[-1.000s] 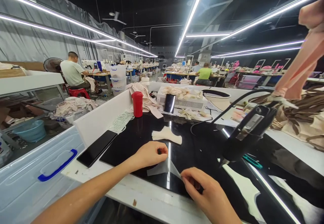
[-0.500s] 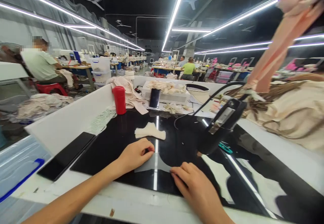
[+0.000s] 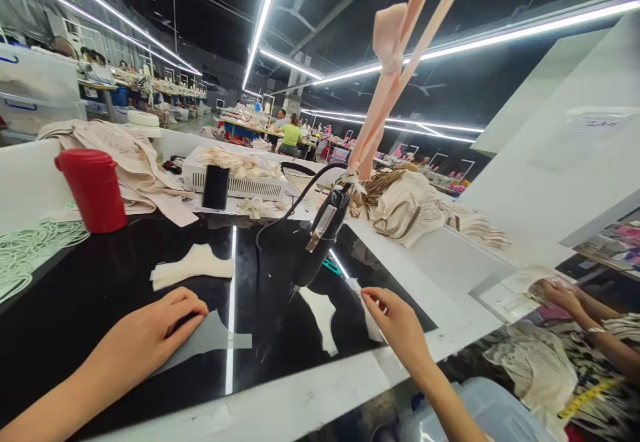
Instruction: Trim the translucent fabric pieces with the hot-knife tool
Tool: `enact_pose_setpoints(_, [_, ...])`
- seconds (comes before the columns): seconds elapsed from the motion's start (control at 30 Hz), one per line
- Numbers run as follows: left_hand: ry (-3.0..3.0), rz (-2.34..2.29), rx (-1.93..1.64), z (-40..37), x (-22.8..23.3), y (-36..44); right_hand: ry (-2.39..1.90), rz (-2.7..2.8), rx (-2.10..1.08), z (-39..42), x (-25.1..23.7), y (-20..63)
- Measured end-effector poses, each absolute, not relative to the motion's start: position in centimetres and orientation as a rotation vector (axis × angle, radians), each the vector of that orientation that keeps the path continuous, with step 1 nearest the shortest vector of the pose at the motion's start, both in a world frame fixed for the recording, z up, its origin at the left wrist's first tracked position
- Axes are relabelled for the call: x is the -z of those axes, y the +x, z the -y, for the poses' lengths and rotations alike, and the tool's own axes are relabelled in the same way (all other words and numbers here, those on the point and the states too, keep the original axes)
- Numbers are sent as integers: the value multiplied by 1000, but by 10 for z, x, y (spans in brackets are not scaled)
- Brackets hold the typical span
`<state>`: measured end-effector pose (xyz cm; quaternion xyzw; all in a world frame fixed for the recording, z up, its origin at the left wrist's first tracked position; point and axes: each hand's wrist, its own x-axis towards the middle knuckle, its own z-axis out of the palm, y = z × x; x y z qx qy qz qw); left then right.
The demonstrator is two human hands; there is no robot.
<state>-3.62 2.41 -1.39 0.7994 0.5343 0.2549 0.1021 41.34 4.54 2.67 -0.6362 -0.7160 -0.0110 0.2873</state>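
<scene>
My left hand (image 3: 150, 332) lies flat and loose on the black glossy worktop (image 3: 75, 295), fingers pressing down the edge of a thin translucent cut piece (image 3: 213, 339); it grips nothing, it only pins the piece where it lies. My right hand (image 3: 397, 322) is out to the right, fingers curled down onto a white shaped piece (image 3: 370, 319) near the worktop's right edge; I cannot tell whether I have it pinched or am only touching it. Between my hands lies another white shaped piece (image 3: 323, 309), apart from both, and above it hangs the black handheld tool (image 3: 320, 239) on its cord, untouched, its tip just over the surface.

As I judge it, one piece is laid down and held in place, a second is only now being fetched, and nothing has been joined or worked with the tool. Beyond my left hand, a small stack of cream pieces (image 3: 193, 265) sits on the worktop.

Farther out stand a red lidded cup (image 3: 93, 189) at the left, coils of white cord (image 3: 30, 249) beside it, a dark phone (image 3: 216, 187) propped against a white box (image 3: 235, 185) heaped with trimmings, and a pile of beige garments (image 3: 405, 209) at the right. Pink straps (image 3: 395, 62) hang from above. At the lower right another person's hand (image 3: 563, 295) works over lace fabric (image 3: 535, 369).
</scene>
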Motion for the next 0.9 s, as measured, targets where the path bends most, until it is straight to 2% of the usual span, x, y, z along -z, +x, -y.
enact_pose_setpoints(0.13, [2380,-1566,-816,-26,14,-37,-1860,1869,19,-62,-17,432])
enact_pose_setpoints(0.43, [2384,-1590,-783,-27,18,-40,-2156,1867,92,-74,-3,411])
enact_pose_setpoints(0.63, [2384,-1593,-776,-27,19,-40,-2217,1880,83,-74,-6,412])
enact_pose_setpoints(0.9, [2390,-1572,-826,-25,16,-36,-2188,1831,-94,-80,-4,425])
